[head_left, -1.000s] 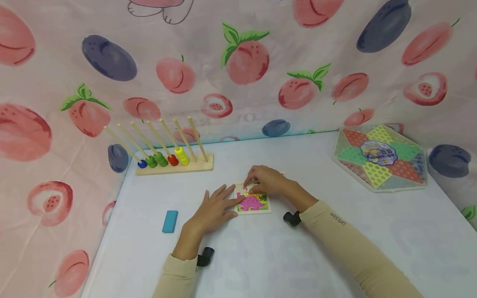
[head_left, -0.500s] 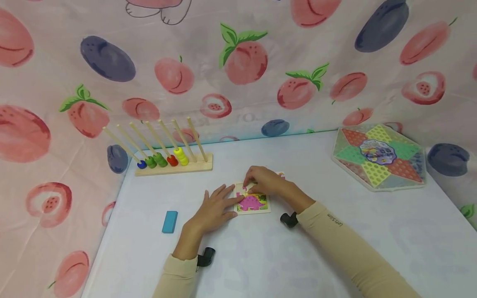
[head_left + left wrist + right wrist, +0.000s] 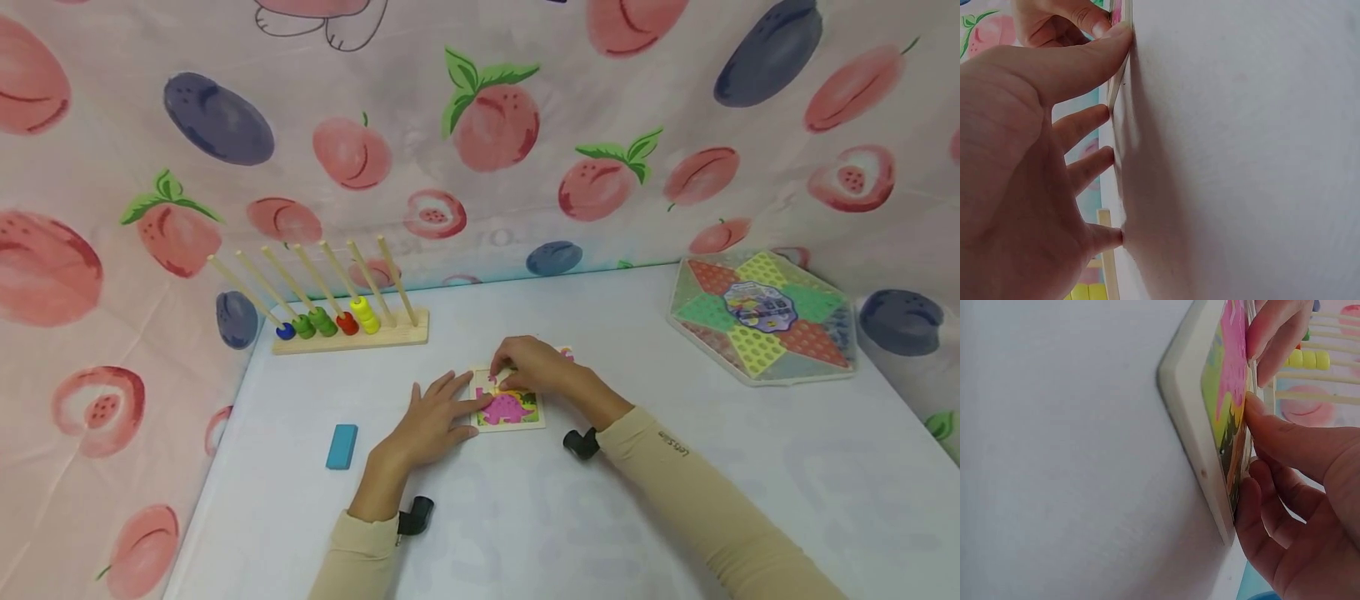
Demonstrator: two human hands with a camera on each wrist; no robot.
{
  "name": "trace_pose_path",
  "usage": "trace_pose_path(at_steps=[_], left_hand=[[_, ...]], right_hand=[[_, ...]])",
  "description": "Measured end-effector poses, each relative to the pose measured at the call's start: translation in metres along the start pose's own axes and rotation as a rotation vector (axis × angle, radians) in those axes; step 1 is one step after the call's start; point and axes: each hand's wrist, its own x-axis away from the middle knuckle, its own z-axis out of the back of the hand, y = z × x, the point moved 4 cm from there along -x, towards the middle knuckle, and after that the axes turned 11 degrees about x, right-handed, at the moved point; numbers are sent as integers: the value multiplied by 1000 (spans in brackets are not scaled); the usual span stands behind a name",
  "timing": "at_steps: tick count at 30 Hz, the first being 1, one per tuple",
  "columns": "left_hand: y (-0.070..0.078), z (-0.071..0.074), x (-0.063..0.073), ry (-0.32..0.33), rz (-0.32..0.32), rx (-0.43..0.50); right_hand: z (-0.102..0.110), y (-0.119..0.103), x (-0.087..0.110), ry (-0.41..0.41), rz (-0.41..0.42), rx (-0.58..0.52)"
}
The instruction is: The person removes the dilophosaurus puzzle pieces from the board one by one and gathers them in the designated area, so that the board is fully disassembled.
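Observation:
A small square jigsaw puzzle [image 3: 510, 410] with a pink dinosaur picture lies in a pale wooden frame [image 3: 1186, 425] on the white table. My left hand [image 3: 426, 425] is spread flat at its left side; one finger reaches over the picture, and the thumb lies at the frame's near left corner. From the far right, my right hand [image 3: 536, 365] bends over the upper part of the puzzle. Its thumb [image 3: 1272, 428] and curled fingers pinch a puzzle piece against the picture, mostly hidden by the hand. Part of another pink-and-white piece [image 3: 566, 352] shows behind the right wrist.
To the left of the left hand lies a blue block [image 3: 342, 447]. A wooden bead rack [image 3: 352, 337] with upright pegs and coloured beads stands at the back left. A hexagonal Chinese checkers board [image 3: 761, 321] lies at the back right, near the fruit-print curtain [image 3: 480, 208].
The right forearm has shifted slightly left, showing more of the loose piece behind it. The right fingers stay over the same part of the puzzle, and the left hand keeps its place.

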Motion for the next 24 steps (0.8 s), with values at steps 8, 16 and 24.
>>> trace_pose_path(at_steps=[8,16,24], left_hand=[[0,-1,-1,2,-6,3],[-3,0,-3,7,-4,13],[-5,-1,-2,2,3,9]], right_hand=[[-2,-1,2,14,40,-4],[0,0,0,12,22,-2],[-2,1,-3,-6,34,-7]])
